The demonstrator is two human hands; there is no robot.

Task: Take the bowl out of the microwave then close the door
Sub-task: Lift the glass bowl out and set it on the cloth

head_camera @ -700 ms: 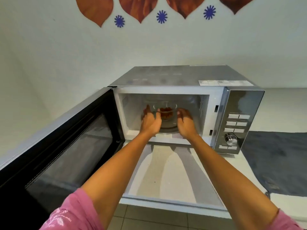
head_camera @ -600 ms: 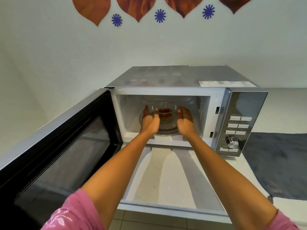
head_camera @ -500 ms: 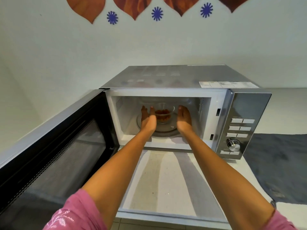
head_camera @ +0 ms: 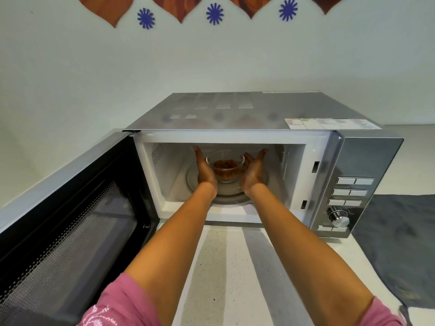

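Microwave [head_camera: 247, 114]: silver housing, set on the white tabletop [head_camera: 226, 278] toward its back edge, against a pale wall. White cavity exposed.

Door [head_camera: 70, 227]: swung fully open to the left, black frame with perforated window mesh.

Turntable [head_camera: 226, 196]: round glass plate, seated on the cavity floor.

Bowl [head_camera: 225, 169]: clear glass, upright at the centre of the turntable, inside the cavity. Reddish-orange contents are seen through the wall; their kind cannot be told.

Left hand [head_camera: 205, 170]: reached into the cavity, palm turned toward the bowl's left side, fingers [head_camera: 197, 152] extended and spread wide past the rim. The palm is placed just beside the glass; contact cannot be told.

Right hand [head_camera: 254, 170]: reached into the cavity on the bowl's right side, palm turned inward, fingers splayed wide and pointed up and back. It is held just beside the glass; no closed grip is shown.

Control panel [head_camera: 353, 191]: mirrored face at the microwave's right front, fitted with three rows of pale buttons, a chrome knob [head_camera: 336, 216] and one further button row beneath.

Label strip [head_camera: 329, 124]: white, printed, fixed along the right front of the microwave's top; text too small to be read.

Cloth [head_camera: 400, 243]: dark grey, laid on the tabletop right of the microwave, toward the right edge.

Sleeves [head_camera: 124, 304]: pink, short, with pale embroidery on the left one.

Wall decals [head_camera: 214, 13]: blue flower shapes and brown leaf shapes, mounted above the microwave.
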